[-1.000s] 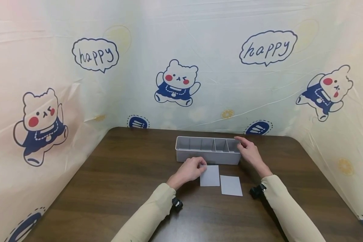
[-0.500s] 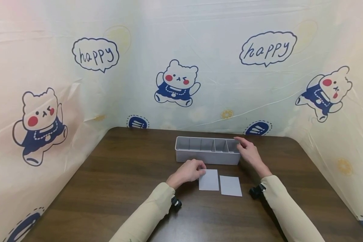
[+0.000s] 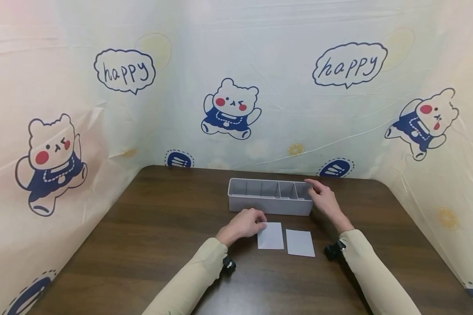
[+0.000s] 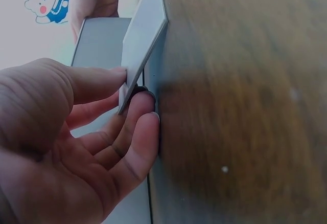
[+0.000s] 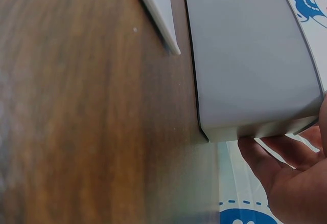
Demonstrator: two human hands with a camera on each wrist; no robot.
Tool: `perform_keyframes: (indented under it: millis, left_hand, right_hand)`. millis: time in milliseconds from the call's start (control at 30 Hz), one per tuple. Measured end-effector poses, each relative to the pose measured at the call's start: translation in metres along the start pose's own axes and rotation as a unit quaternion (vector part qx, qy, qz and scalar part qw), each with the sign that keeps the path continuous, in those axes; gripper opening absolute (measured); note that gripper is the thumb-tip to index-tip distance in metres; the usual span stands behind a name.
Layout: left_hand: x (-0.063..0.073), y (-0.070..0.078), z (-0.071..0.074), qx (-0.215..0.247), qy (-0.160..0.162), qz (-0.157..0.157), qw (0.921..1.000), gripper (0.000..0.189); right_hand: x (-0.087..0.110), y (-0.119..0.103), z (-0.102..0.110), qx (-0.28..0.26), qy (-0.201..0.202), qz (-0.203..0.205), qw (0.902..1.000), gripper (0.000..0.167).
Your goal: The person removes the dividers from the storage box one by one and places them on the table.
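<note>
A long grey divided organizer box (image 3: pixel 270 205) stands on the table; thin walls split its inside into several compartments. My right hand (image 3: pixel 326 203) grips the box's right end. In the right wrist view, fingertips (image 5: pixel 249 144) lie against the end wall's outer side. In front of the box my left hand (image 3: pixel 244 224) pinches a thin grey square divider panel (image 3: pixel 271 238) by its upper left corner. Thumb and fingers sit on opposite faces of this panel (image 4: pixel 145 29) in the left wrist view. Its outer edge is close to the tabletop there.
Another grey divider panel (image 3: pixel 301 243) lies flat on the brown wooden table (image 3: pixel 161 245), just right of the held one. Behind the table hangs a pale curtain (image 3: pixel 280 144) with cartoon bears. Both wrists carry small black cameras.
My left hand has drawn the pinched panel slightly toward me and a little left, away from the box. My right hand keeps its place at the box's end.
</note>
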State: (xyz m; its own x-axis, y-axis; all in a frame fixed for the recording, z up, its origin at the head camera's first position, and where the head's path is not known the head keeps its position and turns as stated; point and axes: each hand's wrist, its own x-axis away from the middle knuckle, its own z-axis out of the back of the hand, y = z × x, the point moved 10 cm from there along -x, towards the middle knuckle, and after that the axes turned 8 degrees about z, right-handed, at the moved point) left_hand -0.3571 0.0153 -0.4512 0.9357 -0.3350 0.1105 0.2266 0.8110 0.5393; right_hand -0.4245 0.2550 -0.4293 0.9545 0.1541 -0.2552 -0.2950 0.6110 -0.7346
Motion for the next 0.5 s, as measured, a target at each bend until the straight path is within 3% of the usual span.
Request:
perform_keyframes:
  millis: [500]
  left_hand:
    - [0.0014, 0.0017, -0.0036, -0.039, -0.022, -0.005, 0.999, 0.011]
  right_hand:
    - [-0.0004, 0.0007, 0.0, 0.009, 0.002, 0.0, 1.0, 0.043]
